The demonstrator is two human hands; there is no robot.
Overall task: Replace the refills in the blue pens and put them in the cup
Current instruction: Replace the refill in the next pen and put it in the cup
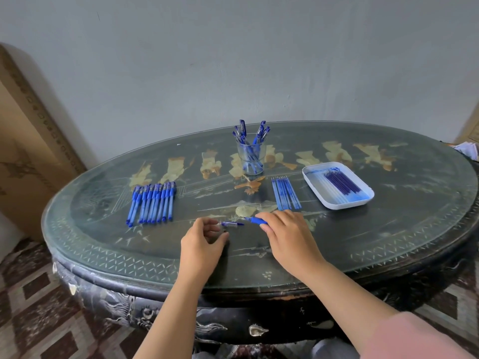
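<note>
A pink sleeve (pixel 414 338) covers the right upper arm at the near edge. Both bare forearms reach over the carved rim of the dark oval table (pixel 388 229).

The left hand (pixel 204 242) rests on the glass top with its fingers loosely curled. Thumb and forefinger stand apart in a narrow C and clamp nothing. A pen cap (pixel 232 224) lies just past the forefinger tip, pointing toward the right hand; whether the finger touches it I cannot tell. A tiny dark piece (pixel 225 230) lies in the gap above the thumb tip.

The right hand (pixel 287 234) lies knuckles-up. Its fingers curl over a blue pen (pixel 255 220) with the thumb beneath it, so only the grip end pokes out toward the cap.

Just beyond the right fingertips lies a row of loose refills (pixel 285 193), side by side. Beyond and outward of the left fingers lies a row of capped blue pens (pixel 151 203), also side by side. Any print on their barrels is too small to read.

Farther out, past the right hand, sits a white tray (pixel 339 206) holding dark blue refills (pixel 342 181), its floor stained blue. Straight ahead between the hands, well beyond both, stands a clear cup (pixel 262 156) with finished pens (pixel 260 132) leaning inside.

A cardboard box (pixel 26 151) leans against the wall far left; its printed marks are blurred.
</note>
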